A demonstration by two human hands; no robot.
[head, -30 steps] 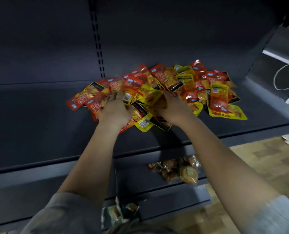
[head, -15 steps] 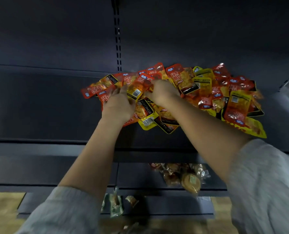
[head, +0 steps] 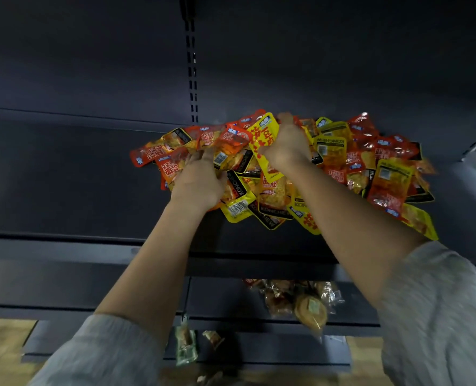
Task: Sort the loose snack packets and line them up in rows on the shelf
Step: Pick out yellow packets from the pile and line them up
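A loose heap of red and yellow snack packets (head: pixel 362 160) lies on the dark shelf (head: pixel 64 185), right of its middle. My right hand (head: pixel 287 147) is closed on a yellow packet with red lettering (head: pixel 263 140) and holds it tilted above the heap's centre. My left hand (head: pixel 198 182) rests on the heap's left part, fingers curled into red and orange packets (head: pixel 225 143); what those fingers grip is hidden under the hand.
A slotted upright (head: pixel 192 65) runs up the shelf's back wall. The left half of the shelf is bare. On the lower shelf lie clear-wrapped buns (head: pixel 309 307); lower still lie a green packet (head: pixel 186 346) and a small one (head: pixel 213 338).
My right hand has lifted a yellow packet out of the heap and moved up and toward the back. My left hand stays on the heap's left. The camera has come closer.
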